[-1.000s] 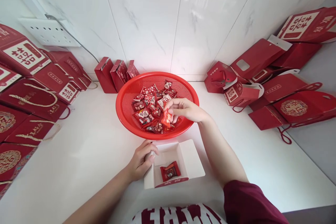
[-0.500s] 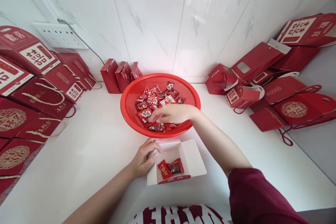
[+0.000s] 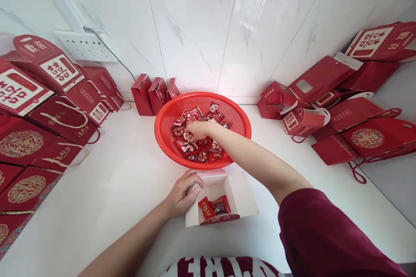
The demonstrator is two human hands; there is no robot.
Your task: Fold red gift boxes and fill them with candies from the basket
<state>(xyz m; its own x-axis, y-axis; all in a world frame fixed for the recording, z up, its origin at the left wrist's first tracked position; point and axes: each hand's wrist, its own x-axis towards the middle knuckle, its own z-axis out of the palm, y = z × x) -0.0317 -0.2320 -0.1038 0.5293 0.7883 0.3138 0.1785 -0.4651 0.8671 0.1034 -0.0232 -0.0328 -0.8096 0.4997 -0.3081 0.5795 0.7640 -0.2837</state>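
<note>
A red plastic basket (image 3: 162, 138) with perforated walls holds many small wrapped candies (image 3: 191, 149). My right hand (image 3: 199, 130) reaches into it from the right, with its fingers bent down and pinched on a wrapped candy (image 3: 188, 137) at the left of the pile; the fingertips are partly hidden. In front of the basket stands an open paper box (image 3: 232, 188), white inside, with its flaps spread. Two wrapped candies, one bright red (image 3: 207, 208) and one dark brown and red (image 3: 221, 206), lie in it. My left hand (image 3: 183, 194) grips the box's left side, thumb over the edge.
Stacked red gift boxes and bags with rope handles (image 3: 52, 130) line the left side. More red boxes (image 3: 364, 134) are piled along the right. Three small red boxes (image 3: 142, 95) stand behind the basket at left, by the tiled wall. A power strip (image 3: 86, 46) with a cable is on the wall.
My right hand has moved farther back and slightly left in the basket, its fingers going from stretched over the candies to pinched. My left hand stays on the box. The view has shifted slightly.
</note>
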